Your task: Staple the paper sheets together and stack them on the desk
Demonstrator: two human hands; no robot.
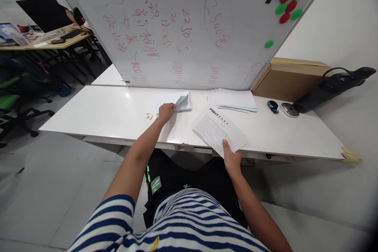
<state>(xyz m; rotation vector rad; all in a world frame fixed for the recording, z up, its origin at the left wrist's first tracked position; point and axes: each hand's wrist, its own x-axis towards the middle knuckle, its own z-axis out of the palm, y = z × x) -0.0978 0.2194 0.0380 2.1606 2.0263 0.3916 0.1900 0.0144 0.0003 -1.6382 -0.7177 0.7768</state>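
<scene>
Striped shirt (pixel 195 220) fills my view's six o'clock, the right hand (pixel 232 159) pinches a printed sheet (pixel 217 129), and the left hand (pixel 167 112) seemingly pinches lifted paper (pixel 182 100) that hard tugging could crease.

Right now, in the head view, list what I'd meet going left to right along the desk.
Small white object → paper pile at the left hand → printed sheet in the right hand → watch → mouse → dark bottle.
</scene>
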